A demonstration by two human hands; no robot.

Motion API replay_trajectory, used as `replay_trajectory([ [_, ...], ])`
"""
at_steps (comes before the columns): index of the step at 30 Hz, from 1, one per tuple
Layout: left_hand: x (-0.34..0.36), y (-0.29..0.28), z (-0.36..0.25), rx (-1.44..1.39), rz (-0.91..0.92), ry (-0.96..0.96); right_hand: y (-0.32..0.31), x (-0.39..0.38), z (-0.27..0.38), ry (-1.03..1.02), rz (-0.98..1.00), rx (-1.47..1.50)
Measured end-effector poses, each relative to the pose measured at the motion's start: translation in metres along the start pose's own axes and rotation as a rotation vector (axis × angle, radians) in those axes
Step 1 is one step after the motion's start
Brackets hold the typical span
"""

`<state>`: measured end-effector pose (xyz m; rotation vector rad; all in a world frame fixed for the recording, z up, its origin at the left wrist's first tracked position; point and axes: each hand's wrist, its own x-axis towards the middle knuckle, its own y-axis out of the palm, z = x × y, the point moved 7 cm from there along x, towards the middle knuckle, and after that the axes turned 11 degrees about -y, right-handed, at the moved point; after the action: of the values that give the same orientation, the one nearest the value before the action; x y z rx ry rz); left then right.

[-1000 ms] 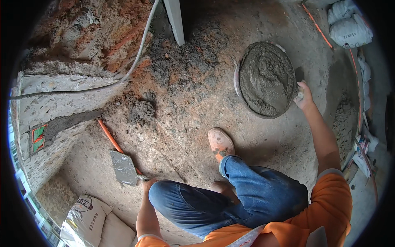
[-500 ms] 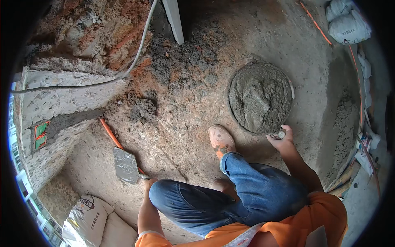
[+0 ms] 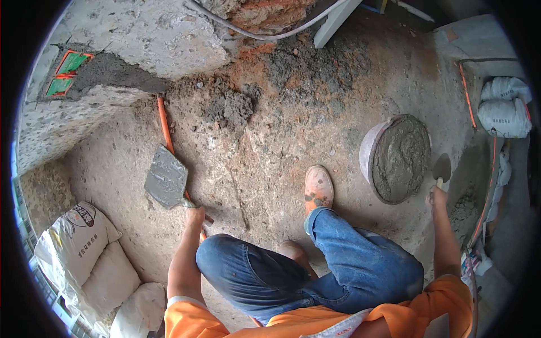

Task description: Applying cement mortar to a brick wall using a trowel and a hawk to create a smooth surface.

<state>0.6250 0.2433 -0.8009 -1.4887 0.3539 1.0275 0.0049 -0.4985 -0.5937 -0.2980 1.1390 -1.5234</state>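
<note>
My left hand (image 3: 194, 217) is closed round the handle of a trowel (image 3: 167, 178). Its broad, angular blade is coated with grey mortar and hangs over the ground, across an orange conduit. On the right, my right hand (image 3: 437, 197) grips the light handle of a smaller trowel (image 3: 442, 167), whose dark, rounded blade points away from me. Just left of that blade stands a pale bucket (image 3: 370, 149), filled nearly to its rim with wet grey mortar (image 3: 403, 160). My right hand is beside the bucket, apart from its rim.
An orange conduit (image 3: 164, 121) meets a rough wall (image 3: 152, 36) with a fresh mortar strip (image 3: 115, 73) and green-orange boxes (image 3: 72, 63). Sacks (image 3: 81, 242) lie lower left; more sacks (image 3: 504, 115) are far right. A mortar heap (image 3: 230, 108) sits mid-floor, and a hose (image 3: 270, 36) crosses the top.
The view has shifted, bringing more of the left wall and sacks in. My right hand has gone from the bucket's near rim to its right side, and its trowel blade now shows.
</note>
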Motion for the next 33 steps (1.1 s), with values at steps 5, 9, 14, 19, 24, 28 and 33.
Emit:
replay_trajectory([
  [5, 0.002, -0.019, 0.008, 0.044, -0.007, -0.065, 0.031, -0.147, 0.202, -1.013, -0.030, -0.481],
  [9, -0.002, -0.016, 0.009, -0.026, -0.026, -0.026, 0.180, -0.281, 0.273, -1.263, 0.583, -0.398],
  [14, 0.002, -0.018, 0.006, 0.001, -0.083, 0.014, 0.349, -0.356, 0.306, -1.617, 0.662, -0.661],
  [19, -0.007, -0.017, -0.006, 0.154, -0.060, 0.063, 0.444, -0.407, 0.318, -1.756, 0.612, -0.921],
  [24, -0.013, -0.018, 0.005, 0.081, -0.108, -0.012, 0.442, -0.461, 0.256, -1.873, 0.826, -1.053],
  [28, -0.016, -0.022, -0.011, 0.041, -0.051, 0.037, 0.406, -0.467, 0.263, -1.902, 1.099, -1.003],
  [33, -0.014, -0.023, 0.011, -0.070, -0.147, 0.051, 0.351, -0.473, 0.344, -2.060, 0.827, -0.748],
])
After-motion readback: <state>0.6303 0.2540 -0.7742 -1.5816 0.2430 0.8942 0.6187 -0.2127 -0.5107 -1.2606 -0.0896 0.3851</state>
